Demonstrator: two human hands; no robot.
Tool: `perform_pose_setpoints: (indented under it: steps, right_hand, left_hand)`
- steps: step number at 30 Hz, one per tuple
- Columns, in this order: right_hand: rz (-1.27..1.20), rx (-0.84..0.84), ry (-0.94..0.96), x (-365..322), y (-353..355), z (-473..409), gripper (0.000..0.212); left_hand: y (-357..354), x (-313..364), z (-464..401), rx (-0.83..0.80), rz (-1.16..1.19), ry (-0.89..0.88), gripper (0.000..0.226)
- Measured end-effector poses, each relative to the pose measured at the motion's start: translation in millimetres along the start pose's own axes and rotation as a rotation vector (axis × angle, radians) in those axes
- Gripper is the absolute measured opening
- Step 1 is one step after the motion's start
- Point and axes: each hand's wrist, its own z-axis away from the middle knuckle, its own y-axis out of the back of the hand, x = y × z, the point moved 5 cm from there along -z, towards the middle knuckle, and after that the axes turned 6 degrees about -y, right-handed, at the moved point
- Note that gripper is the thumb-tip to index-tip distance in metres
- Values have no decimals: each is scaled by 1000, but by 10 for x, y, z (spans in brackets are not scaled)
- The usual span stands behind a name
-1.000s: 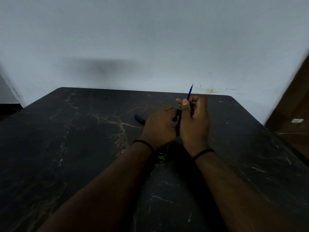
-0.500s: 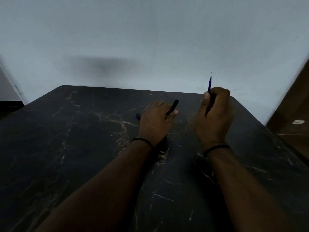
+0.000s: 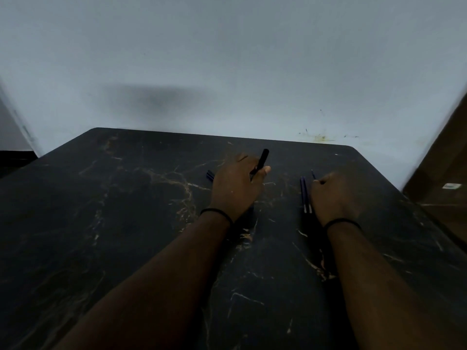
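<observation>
Left hand (image 3: 237, 188) pinches the barrel (image 3: 262, 160), apparently emptied; right hand (image 3: 336, 198), just right of the laid refills (image 3: 305, 195), curls round another refill (image 3: 313, 175), probably to add it.

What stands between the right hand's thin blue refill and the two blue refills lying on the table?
Nothing visible. The right hand grips the thin refill just right of the two refills, with only bare table between. The left hand, holding a black pen barrel, is off to the left.
</observation>
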Motion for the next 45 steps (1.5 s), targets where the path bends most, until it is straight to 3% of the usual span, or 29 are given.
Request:
perform_pose_setpoints:
  steps: [12,15,17,20,26,30,38,41,45]
  right_hand:
    - [-41,-18,47,-11,-31,-3,28]
    - [71,113,188,-147,45,-21,28]
    - [-33,249,309,-234,139,12,22]
    - [-337,280,380,-279,179,111,15]
    - [-375,268,345,-218,142,104,13]
    - [-286,151,195,-148,48,37,15]
    - [-153,64,90,-3,-43,-93,19]
    - [-177,106,53,53,-11,-110,28]
    - [-182,122,78,50,-4,-133,17]
  left_hand:
    - [14,6,20,9,50,11,22]
    - [7,-1,17,10,36,10,22]
    - [2,-4,16,7,32,4,22]
    - [3,-10,14,6,27,7,22]
    - [-3,-23,8,-13,14,8,23]
    - [4,-22,10,-6,14,11,21]
    - [1,-22,8,-13,15,8,25]
    - [-2,-37,10,-17,7,13,26]
    - [13,-26,12,-11,0,22,27]
